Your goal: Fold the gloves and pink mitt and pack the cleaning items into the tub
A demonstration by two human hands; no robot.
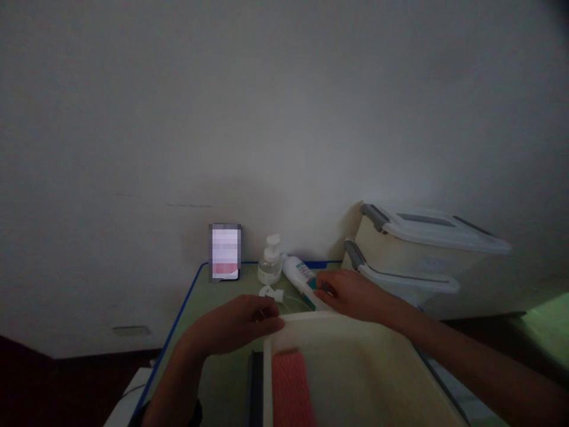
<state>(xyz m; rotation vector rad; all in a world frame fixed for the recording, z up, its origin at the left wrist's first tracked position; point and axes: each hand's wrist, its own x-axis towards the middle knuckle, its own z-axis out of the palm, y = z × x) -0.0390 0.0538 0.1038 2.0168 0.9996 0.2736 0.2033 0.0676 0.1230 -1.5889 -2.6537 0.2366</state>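
Observation:
My left hand (235,326) is curled over the near left corner of a white plastic bin (355,367), fingers on its rim. My right hand (351,292) rests on the bin's far rim, its fingers closed round the lower end of a white tube with a teal label (299,274) that lies on the green table (195,320). Inside the bin lies a red-orange cloth or sponge (291,388). A white spray nozzle (271,292) lies just beyond my left fingers.
A small clear pump bottle (270,261) stands at the back by the wall. A phone-like card (224,252) leans on the wall. Two stacked lidded storage boxes (418,249) stand at the right. The table has a blue edge.

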